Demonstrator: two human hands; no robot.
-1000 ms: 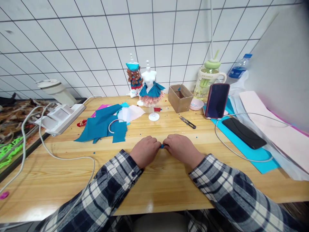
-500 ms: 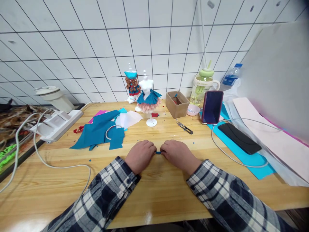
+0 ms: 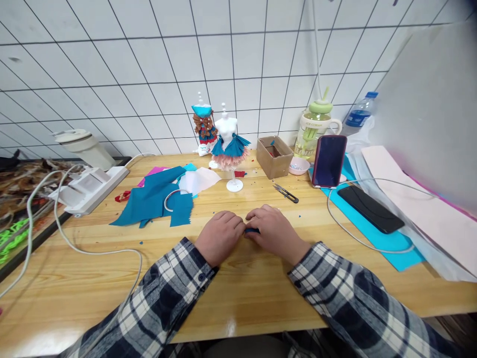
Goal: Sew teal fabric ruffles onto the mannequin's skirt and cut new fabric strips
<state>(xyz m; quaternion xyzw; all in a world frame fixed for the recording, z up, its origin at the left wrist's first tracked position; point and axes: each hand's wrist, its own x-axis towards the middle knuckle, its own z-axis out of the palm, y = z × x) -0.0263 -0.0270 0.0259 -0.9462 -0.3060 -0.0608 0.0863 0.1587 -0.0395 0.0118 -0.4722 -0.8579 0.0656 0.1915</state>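
Note:
My left hand (image 3: 220,236) and my right hand (image 3: 275,232) meet low over the table in front of me, fingertips almost touching. A small dark blue folded strip of fabric (image 3: 252,230) shows between the thumb and fingers of the right hand. Its left end runs to the closed left fingertips, where it is hidden. Beyond the hands stands a small white dress form (image 3: 227,128) wearing a teal bodice piece and a pink frilled skirt. Thread snips (image 3: 286,194) lie behind my right hand. Teal fabric (image 3: 149,199) with a cut edge lies to the left.
A second dressed form (image 3: 204,130) stands by the tiled wall. Further right are a cardboard box (image 3: 274,158), a pink dish (image 3: 299,166), a drink jug (image 3: 315,127) and a propped phone (image 3: 329,161). A black phone (image 3: 370,209) rests on turquoise sheet. A power strip (image 3: 93,191) trails cable leftward.
The hands have drawn closer together. The right fingers have parted around the blue strip, which has shifted slightly right. The camera view has tilted a little.

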